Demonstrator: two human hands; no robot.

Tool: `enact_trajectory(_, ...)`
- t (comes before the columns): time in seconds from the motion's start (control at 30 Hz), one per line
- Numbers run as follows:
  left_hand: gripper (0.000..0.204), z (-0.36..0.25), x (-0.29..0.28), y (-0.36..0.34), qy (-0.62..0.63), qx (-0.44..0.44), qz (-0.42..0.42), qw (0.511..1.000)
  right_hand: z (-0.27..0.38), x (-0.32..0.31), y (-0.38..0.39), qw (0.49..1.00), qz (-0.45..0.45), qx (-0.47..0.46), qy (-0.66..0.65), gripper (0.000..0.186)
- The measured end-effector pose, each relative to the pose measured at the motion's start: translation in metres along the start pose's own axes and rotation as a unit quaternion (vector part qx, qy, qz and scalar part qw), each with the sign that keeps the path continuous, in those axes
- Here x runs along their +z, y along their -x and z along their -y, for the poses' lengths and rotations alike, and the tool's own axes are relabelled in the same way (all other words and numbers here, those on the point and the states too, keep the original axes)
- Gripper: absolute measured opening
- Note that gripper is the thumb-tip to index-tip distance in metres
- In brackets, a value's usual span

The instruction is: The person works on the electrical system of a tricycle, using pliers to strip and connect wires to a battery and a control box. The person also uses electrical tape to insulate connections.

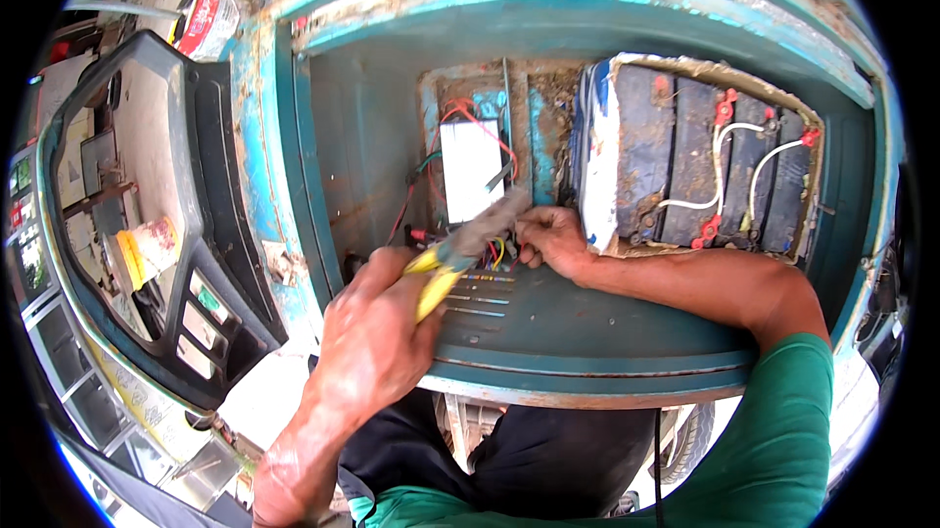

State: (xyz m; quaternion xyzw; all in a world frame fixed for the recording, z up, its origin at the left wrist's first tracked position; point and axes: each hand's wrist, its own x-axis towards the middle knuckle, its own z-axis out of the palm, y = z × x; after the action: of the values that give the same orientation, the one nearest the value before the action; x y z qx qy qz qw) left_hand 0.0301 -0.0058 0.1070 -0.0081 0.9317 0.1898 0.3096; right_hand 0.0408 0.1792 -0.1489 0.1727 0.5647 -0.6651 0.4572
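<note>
Yellow-handled metal pliers point(460, 249), held low in the teal metal compartment point(587, 322) with jaws at a bundle of thin coloured wires point(494, 254); left hand point(377, 332) clenched round the handles, right hand point(553, 239) pinching the wires just beside the jaws. Wires appear loose, joint seemingly unfinished. Behind: white rectangular control box point(470, 171); right: row of dusty black batteries point(705, 166) linked by white cables

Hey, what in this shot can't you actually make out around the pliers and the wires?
Head view, the only one:
- Tips of the pliers: motion-blurred, so what they grip is unclear.
- Wires: their ends are hidden by the right hand.
- Left hand fingers: wrapped under the yellow handles, out of sight.
- Batteries: lower ends cut off by the box rim and dirt.
</note>
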Motion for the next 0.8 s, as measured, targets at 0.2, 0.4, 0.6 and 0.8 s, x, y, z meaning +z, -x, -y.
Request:
enact_trajectory(0.2,0.032,0.011,0.02,0.023,0.047,0.091,-0.209,0.973,0.001,-0.005,-0.002,1.0,0.03,0.006,0.0,0.023)
enact_trajectory(0.4,0.026,0.013,0.022,0.03,0.031,0.112,-0.257,0.959,0.013,0.0,0.01,0.914,-0.031,-0.225,0.337,0.016)
enact_trajectory(0.6,0.024,0.013,0.023,0.029,0.033,0.116,-0.28,0.952,0.03,0.002,0.016,0.864,0.022,-0.195,0.465,0.03)
enact_trajectory(0.8,0.023,0.012,0.029,0.031,0.071,0.086,-0.268,0.957,0.128,0.023,0.055,0.979,0.192,0.002,-0.064,0.028)
